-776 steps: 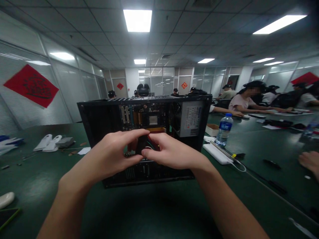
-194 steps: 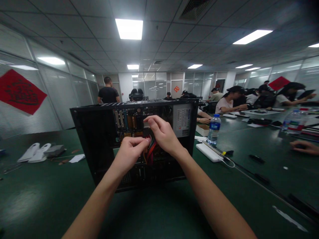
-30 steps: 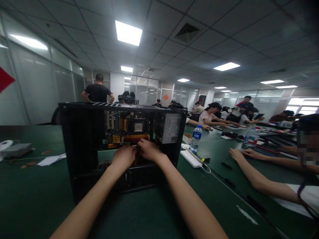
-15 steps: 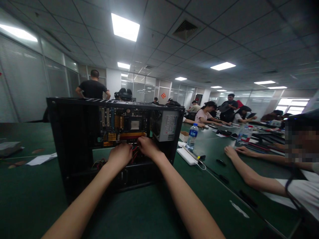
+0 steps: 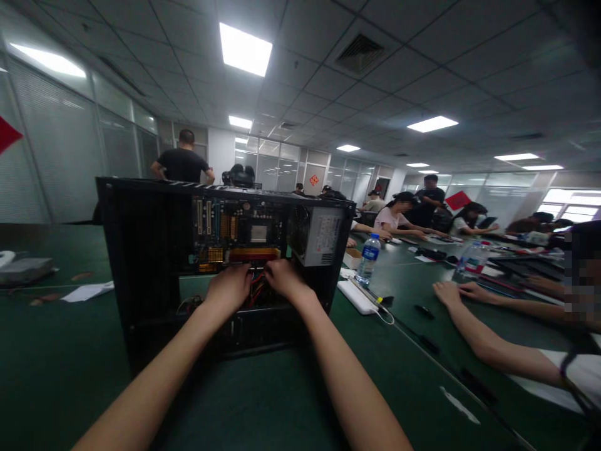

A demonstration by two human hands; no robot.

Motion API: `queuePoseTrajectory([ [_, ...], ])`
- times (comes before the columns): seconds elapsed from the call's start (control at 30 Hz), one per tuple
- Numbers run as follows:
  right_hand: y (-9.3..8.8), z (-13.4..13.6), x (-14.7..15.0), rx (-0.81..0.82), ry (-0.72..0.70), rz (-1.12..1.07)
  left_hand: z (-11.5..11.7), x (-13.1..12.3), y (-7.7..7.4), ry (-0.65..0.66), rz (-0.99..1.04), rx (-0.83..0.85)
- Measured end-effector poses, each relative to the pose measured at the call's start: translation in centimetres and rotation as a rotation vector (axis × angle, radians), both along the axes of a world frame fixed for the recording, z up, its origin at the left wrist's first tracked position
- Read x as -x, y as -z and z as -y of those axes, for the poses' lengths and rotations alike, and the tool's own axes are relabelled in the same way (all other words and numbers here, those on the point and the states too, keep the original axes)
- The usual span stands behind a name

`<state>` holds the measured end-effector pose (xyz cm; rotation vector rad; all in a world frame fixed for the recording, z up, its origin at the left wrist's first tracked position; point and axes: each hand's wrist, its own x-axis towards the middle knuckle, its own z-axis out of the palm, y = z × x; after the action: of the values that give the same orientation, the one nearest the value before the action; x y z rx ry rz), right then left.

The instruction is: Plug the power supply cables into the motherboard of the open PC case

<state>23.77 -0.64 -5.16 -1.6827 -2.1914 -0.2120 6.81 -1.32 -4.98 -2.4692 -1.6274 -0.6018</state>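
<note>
An open black computer case (image 5: pixel 141 250) stands on the table with its inside facing me. Its motherboard (image 5: pixel 232 228) carries gold and red-orange memory slots (image 5: pixel 253 254). A silver power supply (image 5: pixel 323 235) is fixed at the upper right. My left hand (image 5: pixel 229 289) and my right hand (image 5: pixel 287 280) reach inside, just below the slots. Both have curled fingers, close together at a bundle of red, orange and black cables (image 5: pixel 257 285). The fingertips are partly hidden, but both hands appear closed on these cables. More loose wires (image 5: pixel 191 303) lie lower left in the case.
Right of the case are a water bottle (image 5: pixel 369 260), a small carton (image 5: pixel 352 257) and a white power bank (image 5: pixel 359 297) with a cable. Paper (image 5: pixel 88 291) and a grey device (image 5: pixel 25 269) lie left. Another person's forearms (image 5: pixel 479 332) rest on the green table (image 5: pixel 399 382) at right.
The view has shifted slightly, so the scene sits a little further right. My right hand has dropped slightly from the memory slots toward the cables; my left hand stays at them.
</note>
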Motion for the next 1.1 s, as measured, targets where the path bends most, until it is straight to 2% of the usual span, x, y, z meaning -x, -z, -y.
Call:
queuePoseTrajectory([
  [0.17,0.1,0.3,-0.1,0.003,-0.004,-0.005,-0.7,0.1,-0.1,0.010,-0.032,0.029],
  [0.47,0.0,0.2,0.0,0.004,0.004,0.045,-1.7,-0.4,-1.2,-0.035,-0.101,0.019],
  [0.83,-0.6,0.6,0.3,0.043,0.042,0.066,-2.5,-0.3,-1.1,-0.058,-0.054,0.050],
  [1.1,-0.6,0.7,0.3,0.018,0.045,0.045,-1.6,-0.5,-1.1,-0.077,-0.083,0.011],
])
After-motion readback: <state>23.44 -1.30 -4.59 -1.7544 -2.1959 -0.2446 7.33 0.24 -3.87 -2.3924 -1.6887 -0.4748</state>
